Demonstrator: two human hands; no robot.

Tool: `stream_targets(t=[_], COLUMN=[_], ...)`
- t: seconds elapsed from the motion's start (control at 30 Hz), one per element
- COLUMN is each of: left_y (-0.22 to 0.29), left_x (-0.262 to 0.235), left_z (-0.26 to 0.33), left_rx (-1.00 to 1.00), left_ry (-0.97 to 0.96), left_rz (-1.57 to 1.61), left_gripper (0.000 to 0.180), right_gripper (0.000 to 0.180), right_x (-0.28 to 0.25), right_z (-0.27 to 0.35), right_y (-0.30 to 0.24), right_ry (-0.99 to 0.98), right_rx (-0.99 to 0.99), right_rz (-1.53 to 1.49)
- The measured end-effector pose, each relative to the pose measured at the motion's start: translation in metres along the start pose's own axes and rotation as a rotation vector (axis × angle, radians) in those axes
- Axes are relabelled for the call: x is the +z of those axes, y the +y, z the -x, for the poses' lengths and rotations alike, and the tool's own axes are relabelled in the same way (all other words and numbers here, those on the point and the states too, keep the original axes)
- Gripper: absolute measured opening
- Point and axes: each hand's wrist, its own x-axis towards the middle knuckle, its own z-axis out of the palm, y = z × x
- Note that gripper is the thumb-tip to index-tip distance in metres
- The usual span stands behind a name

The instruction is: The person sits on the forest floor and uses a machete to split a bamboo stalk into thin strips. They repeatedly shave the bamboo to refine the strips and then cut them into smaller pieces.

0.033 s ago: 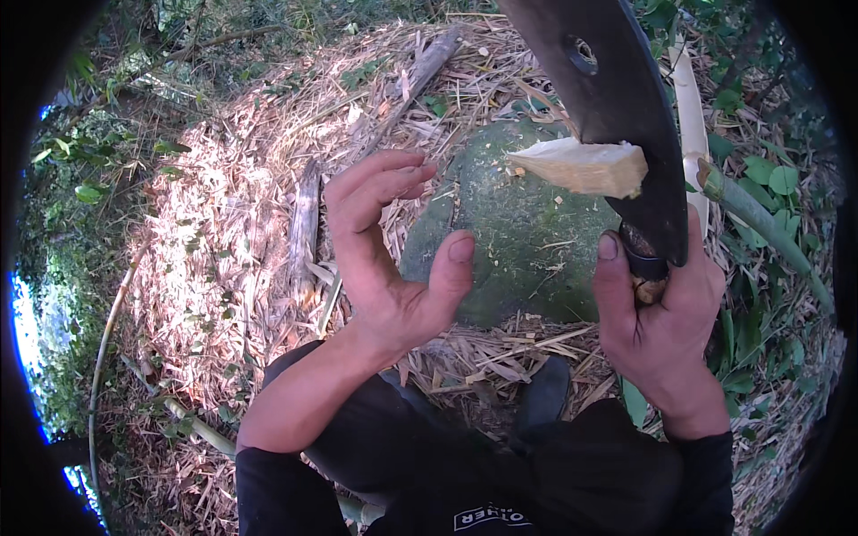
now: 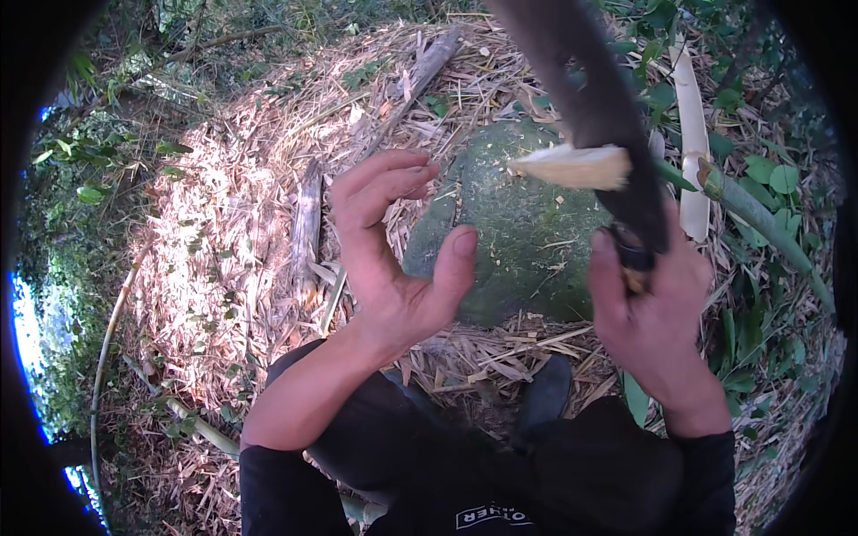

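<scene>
My right hand [image 2: 660, 317] is wrapped around the handle of a machete [image 2: 594, 85], whose dark broad blade points up and away from me, blurred by motion. Against the blade's left side a pale, tapered wooden wedge [image 2: 572, 168] sticks out to the left, apparently caught on the edge. It hangs over a big green mossy rock [image 2: 527, 241]. To the left of the wedge, my left hand [image 2: 398, 259] is raised with curved fingers and the thumb spread apart, holding nothing. The hand does not touch the wedge.
Dry straw-like chips [image 2: 214, 268] cover the ground around the rock. A weathered log [image 2: 429, 64] lies beyond it, and a short wood piece [image 2: 307, 223] to the left. At right are a pale split pole [image 2: 688, 125], a green bamboo stalk [image 2: 760, 219] and leafy plants.
The machete, with the wedge on it, has swung slightly left and turned, so its blade shows narrower and blurred. My right hand shifted a little left; my left hand barely moved.
</scene>
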Motion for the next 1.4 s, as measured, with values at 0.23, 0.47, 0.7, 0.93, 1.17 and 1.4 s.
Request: stream_targets(t=[0.23,0.47,0.7,0.93,1.17,1.4], left_y=[0.000,-0.004,0.004,0.012,0.009,0.034], left_x=[0.013,0.018,0.031,0.026,0.036,0.036], left_z=[0.000,0.004,0.004,-0.001,0.001,-0.010], left_rx=[-0.112,0.026,-0.173,0.103,-0.099,0.143], left_ry=[-0.226,-0.033,-0.354,-0.226,-0.435,-0.136], left_rz=[-0.020,0.044,0.006,-0.067,-0.151,-0.029], left_gripper=[0.061,0.070,0.059,0.071,0.054,0.030], right_gripper=[0.018,0.023,0.024,0.020,0.022,0.022], right_x=[0.040,0.023,0.048,0.033,0.058,0.037], right_z=[0.011,0.014,0.032,0.029,0.049,0.038], right_y=[0.051,0.035,0.080,0.058,0.087,0.065], right_ry=[-0.262,-0.112,-0.226,-0.094,-0.296,-0.168], right_rx=[0.148,0.061,0.153,0.026,0.175,0.073], right_rz=[0.092,0.026,0.065,0.019,0.130,0.071])
